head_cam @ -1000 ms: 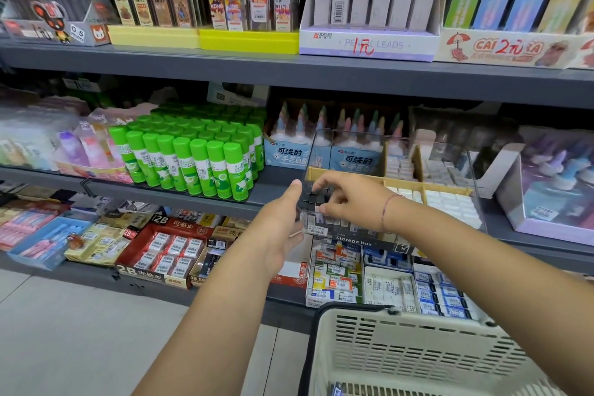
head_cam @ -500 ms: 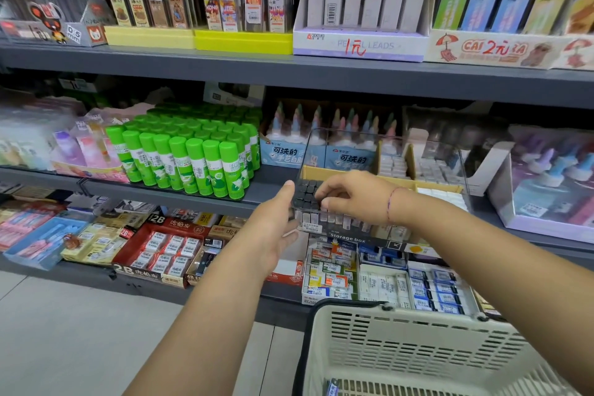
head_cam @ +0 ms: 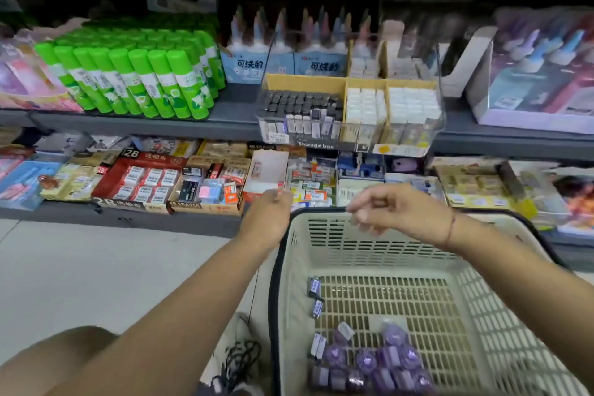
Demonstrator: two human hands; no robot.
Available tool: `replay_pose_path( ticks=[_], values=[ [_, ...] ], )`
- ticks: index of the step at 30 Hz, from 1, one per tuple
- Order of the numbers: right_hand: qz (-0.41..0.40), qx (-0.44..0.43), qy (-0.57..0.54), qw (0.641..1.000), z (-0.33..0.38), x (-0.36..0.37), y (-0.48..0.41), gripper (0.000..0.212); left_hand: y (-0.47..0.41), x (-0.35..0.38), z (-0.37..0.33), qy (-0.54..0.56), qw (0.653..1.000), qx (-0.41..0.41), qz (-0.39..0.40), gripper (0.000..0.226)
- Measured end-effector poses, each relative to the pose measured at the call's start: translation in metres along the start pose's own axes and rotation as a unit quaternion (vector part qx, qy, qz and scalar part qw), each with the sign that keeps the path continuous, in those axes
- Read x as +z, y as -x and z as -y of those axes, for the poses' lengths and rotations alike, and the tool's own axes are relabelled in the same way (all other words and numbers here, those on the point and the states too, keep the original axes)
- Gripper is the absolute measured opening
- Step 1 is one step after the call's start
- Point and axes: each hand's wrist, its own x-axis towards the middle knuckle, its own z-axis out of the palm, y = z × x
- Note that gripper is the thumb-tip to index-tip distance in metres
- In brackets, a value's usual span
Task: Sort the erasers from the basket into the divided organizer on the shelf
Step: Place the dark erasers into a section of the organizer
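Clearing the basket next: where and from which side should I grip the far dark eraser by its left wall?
Probably pinch the dark eraser by its two ends from above: it lies lengthwise against the basket wall, leaving its left side blocked.

Head view, motion-blurred. Cream basket (head_cam: 369, 254) with a black rim sits low, centre-right. On its floor: a cluster of purple round erasers (head_cam: 379, 360) at the near side, and a few small dark sleeved erasers (head_cam: 315, 288) along the left wall. Right hand (head_cam: 385, 209) is above the far rim, fingers loosely curled. Left hand (head_cam: 273, 206) is just beside the far-left corner, outside the basket, fingers hidden. Clear divided organizer (head_cam: 350, 138) stands on the shelf (head_cam: 193, 125): dark blocks (head_cam: 299, 103) in the left compartment, white blocks (head_cam: 366, 103) in the other two. Green glue sticks (head_cam: 128, 74) stand to its left.
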Motion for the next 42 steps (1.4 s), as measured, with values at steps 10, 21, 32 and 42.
replay_pose_path(
  ticks=[10, 21, 32, 42],
  values=[
    [0.139, 0.143, 0.224, 0.954, -0.178, 0.114, -0.016, 0.077, 0.006, 0.057, 0.084, -0.086, 0.992, 0.093, 0.013, 0.06],
    [0.245, 0.057, 0.382, 0.889, -0.217, 0.184, -0.022, 0.052, -0.001, 0.064, 0.092, -0.087, 0.989, 0.118, -0.013, 0.061],
    [0.121, 0.099, 0.318, 0.935, -0.231, 0.163, -0.016, 0.029, 0.0, 0.065, 0.092, -0.071, 0.991, 0.11, -0.01, 0.06],
    [0.008, 0.232, 0.121, 0.965, -0.22, 0.167, -0.039, 0.082, 0.0, 0.067, 0.093, -0.07, 0.992, 0.108, -0.014, 0.06]
  ],
)
